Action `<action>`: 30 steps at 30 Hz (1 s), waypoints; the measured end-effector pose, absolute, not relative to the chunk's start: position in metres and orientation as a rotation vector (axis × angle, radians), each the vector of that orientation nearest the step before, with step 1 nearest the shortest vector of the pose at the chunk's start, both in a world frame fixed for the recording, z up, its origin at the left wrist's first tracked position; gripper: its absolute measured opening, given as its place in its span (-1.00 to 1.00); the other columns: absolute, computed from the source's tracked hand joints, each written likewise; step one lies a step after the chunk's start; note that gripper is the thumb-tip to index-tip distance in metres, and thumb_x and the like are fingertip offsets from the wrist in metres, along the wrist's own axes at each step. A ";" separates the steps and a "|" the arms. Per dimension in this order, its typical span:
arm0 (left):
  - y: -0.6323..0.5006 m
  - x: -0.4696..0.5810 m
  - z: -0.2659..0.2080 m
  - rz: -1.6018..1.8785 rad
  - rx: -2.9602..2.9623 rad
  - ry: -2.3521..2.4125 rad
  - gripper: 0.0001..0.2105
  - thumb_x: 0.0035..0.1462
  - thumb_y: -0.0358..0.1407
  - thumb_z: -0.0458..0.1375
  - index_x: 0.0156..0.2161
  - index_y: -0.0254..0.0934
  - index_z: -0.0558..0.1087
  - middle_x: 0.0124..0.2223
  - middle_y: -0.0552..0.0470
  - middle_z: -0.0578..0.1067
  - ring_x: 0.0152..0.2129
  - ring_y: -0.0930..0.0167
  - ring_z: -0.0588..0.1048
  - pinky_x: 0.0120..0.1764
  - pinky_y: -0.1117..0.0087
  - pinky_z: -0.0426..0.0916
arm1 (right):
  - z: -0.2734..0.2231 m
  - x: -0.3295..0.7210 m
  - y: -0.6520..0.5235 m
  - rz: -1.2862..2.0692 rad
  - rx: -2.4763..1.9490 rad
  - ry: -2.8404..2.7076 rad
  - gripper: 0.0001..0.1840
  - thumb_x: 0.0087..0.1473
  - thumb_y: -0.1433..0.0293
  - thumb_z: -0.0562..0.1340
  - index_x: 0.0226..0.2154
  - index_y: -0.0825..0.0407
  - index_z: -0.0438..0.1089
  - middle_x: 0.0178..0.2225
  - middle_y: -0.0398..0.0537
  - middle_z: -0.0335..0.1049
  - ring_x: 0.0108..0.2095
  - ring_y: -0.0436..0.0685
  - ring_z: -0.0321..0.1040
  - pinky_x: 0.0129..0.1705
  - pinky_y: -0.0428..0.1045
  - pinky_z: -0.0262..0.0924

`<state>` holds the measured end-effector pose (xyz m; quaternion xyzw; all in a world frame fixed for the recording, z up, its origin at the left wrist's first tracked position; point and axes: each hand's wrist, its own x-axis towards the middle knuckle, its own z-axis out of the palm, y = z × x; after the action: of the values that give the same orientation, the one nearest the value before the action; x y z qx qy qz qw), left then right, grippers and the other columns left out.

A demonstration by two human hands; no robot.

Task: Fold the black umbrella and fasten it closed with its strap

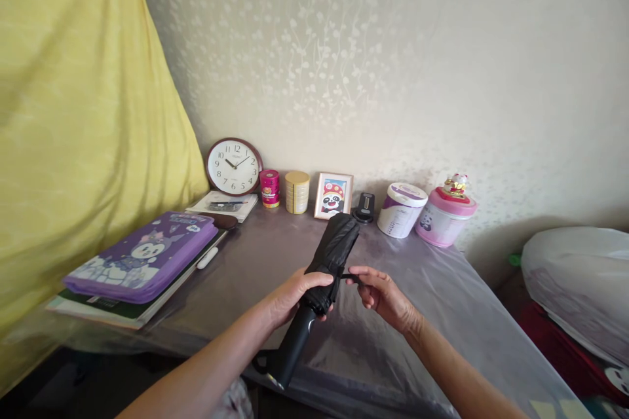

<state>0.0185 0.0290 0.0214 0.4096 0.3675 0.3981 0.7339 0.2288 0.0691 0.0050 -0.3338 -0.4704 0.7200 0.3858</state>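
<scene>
Grey table [246, 275] before me, black folded umbrella [334, 245] in my hands.
A purple case [147, 255] lies at the table's left; the umbrella slants over the near part, its handle [295, 344] pointing back toward me. My left hand [295, 293] is wrapped round it just above the handle, thumb on top, while my right hand [383, 294] pinches a small black strap [350, 277], drawn out from the umbrella's right side.
</scene>
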 end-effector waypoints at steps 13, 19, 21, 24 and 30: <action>0.025 0.020 0.028 0.863 0.807 0.816 -0.72 -0.05 -0.15 0.15 -0.31 -0.35 0.38 -0.52 0.04 0.44 -0.61 0.44 0.44 -0.62 0.47 0.37 | 0.010 0.220 0.066 1.627 -0.863 -1.208 -0.75 -0.14 0.26 0.35 -0.36 0.03 0.47 -0.54 -0.20 0.29 -0.55 -0.11 0.18 -0.46 -0.16 0.18; 0.025 0.021 0.029 0.854 0.777 0.828 -0.72 -0.03 -0.15 0.13 -0.32 -0.38 0.39 -0.53 0.00 0.45 -0.64 0.44 0.44 -0.62 0.46 0.36 | 0.015 0.216 0.061 1.657 -0.765 -1.266 -0.76 -0.05 0.21 0.29 -0.34 0.02 0.44 -0.44 -0.14 0.34 -0.44 -0.06 0.27 -0.28 -0.08 0.25; 0.025 0.020 0.029 0.861 0.768 0.833 -0.71 -0.01 -0.16 0.12 -0.29 -0.38 0.39 -0.53 0.00 0.46 -0.63 0.44 0.44 -0.62 0.47 0.36 | 0.013 0.217 0.059 1.676 -0.765 -1.287 -0.75 -0.06 0.20 0.29 -0.37 0.02 0.42 -0.41 -0.13 0.36 -0.44 -0.05 0.28 -0.26 -0.06 0.24; 0.026 0.017 0.028 0.875 0.761 0.841 -0.72 0.00 -0.16 0.11 -0.29 -0.39 0.39 -0.54 0.01 0.45 -0.63 0.44 0.44 -0.61 0.47 0.36 | 0.010 0.218 0.058 1.670 -0.812 -1.336 -0.75 -0.09 0.19 0.30 -0.42 0.04 0.41 -0.36 -0.11 0.37 -0.43 -0.04 0.28 -0.25 -0.06 0.23; 0.029 0.013 0.028 0.912 0.748 0.871 -0.73 -0.03 -0.14 0.13 -0.33 -0.35 0.37 -0.52 0.05 0.43 -0.61 0.45 0.44 -0.62 0.49 0.35 | 0.011 0.224 0.060 1.626 -0.845 -1.476 -0.77 -0.05 0.21 0.27 -0.44 0.05 0.41 -0.37 -0.09 0.37 -0.44 -0.04 0.24 -0.28 -0.08 0.17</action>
<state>0.0126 0.0292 0.0276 0.3416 0.3977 0.4160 0.7430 0.2240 0.0598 0.0107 -0.3314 -0.5793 0.6379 0.3843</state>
